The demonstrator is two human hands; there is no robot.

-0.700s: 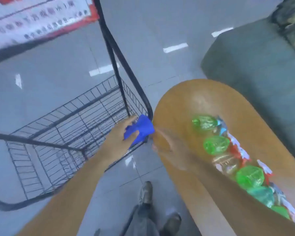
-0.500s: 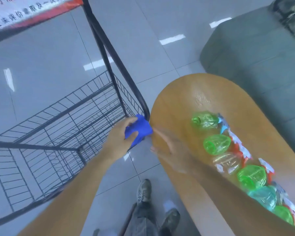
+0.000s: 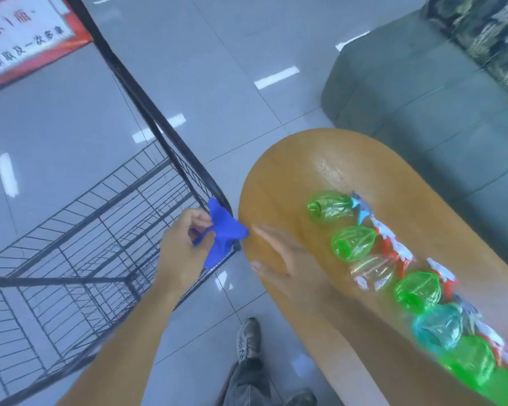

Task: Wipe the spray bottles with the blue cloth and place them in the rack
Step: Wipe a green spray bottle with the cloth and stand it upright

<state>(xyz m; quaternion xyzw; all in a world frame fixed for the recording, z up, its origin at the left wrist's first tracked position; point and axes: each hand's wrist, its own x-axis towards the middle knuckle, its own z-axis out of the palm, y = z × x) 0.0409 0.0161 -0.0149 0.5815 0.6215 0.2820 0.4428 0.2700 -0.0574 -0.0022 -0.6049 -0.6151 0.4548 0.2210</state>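
My left hand (image 3: 182, 250) pinches the blue cloth (image 3: 223, 234) beside the corner of the black wire rack (image 3: 79, 238). My right hand (image 3: 285, 259) lies flat with straight fingers on the near left edge of the wooden table (image 3: 279, 183), holding nothing. Several spray bottles lie in a row on the table to the right of that hand: green ones (image 3: 330, 206) (image 3: 352, 243) (image 3: 417, 291), a clear one (image 3: 373, 272) and a teal one (image 3: 437, 328). Their spray heads point away to the right.
A grey sofa (image 3: 417, 92) stands behind the table at the right. A sign with red border (image 3: 24, 33) hangs on the rack's upper frame. My shoes (image 3: 248, 341) stand on the tiled floor between rack and table.
The view has shifted slightly; my left hand has regripped the cloth into a pinch, so it bunches up. My right hand stays on the table edge.
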